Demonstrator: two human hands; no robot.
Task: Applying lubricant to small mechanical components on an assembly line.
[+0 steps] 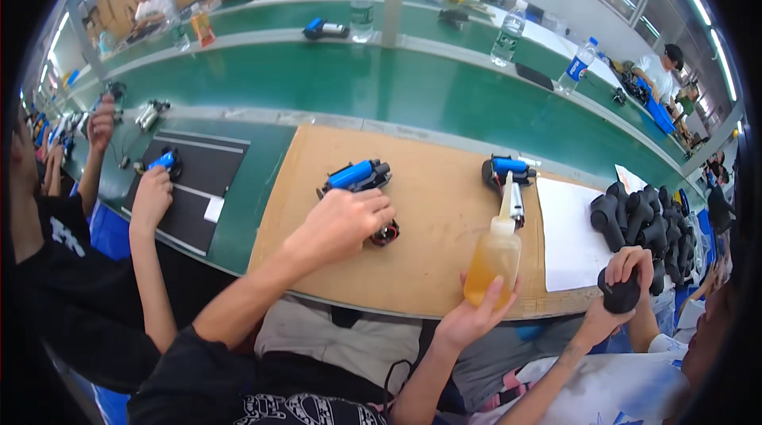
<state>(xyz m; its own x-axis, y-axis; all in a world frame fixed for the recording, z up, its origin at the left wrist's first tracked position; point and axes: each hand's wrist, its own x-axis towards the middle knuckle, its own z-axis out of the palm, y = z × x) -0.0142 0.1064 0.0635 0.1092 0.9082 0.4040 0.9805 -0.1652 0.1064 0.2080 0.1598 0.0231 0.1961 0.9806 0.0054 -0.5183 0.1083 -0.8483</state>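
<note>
Bottle (491, 266) points nozzle-up, its long axis leaning slightly right.

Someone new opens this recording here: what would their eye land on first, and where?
Probably the nozzle bottle of amber liquid, held upright in the right fingers near the tan board's front edge. Next, the blue-and-black device just beyond the left fingers, and a similar one beyond the bottle. Then the heap of black parts to the right of the white sheet.

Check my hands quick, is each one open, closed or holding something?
Left hand: curled over the black device with a blue cylinder; whether it grips is hidden.
Right hand: closed, holding the translucent plastic squeeze bottle of amber liquid.
</note>
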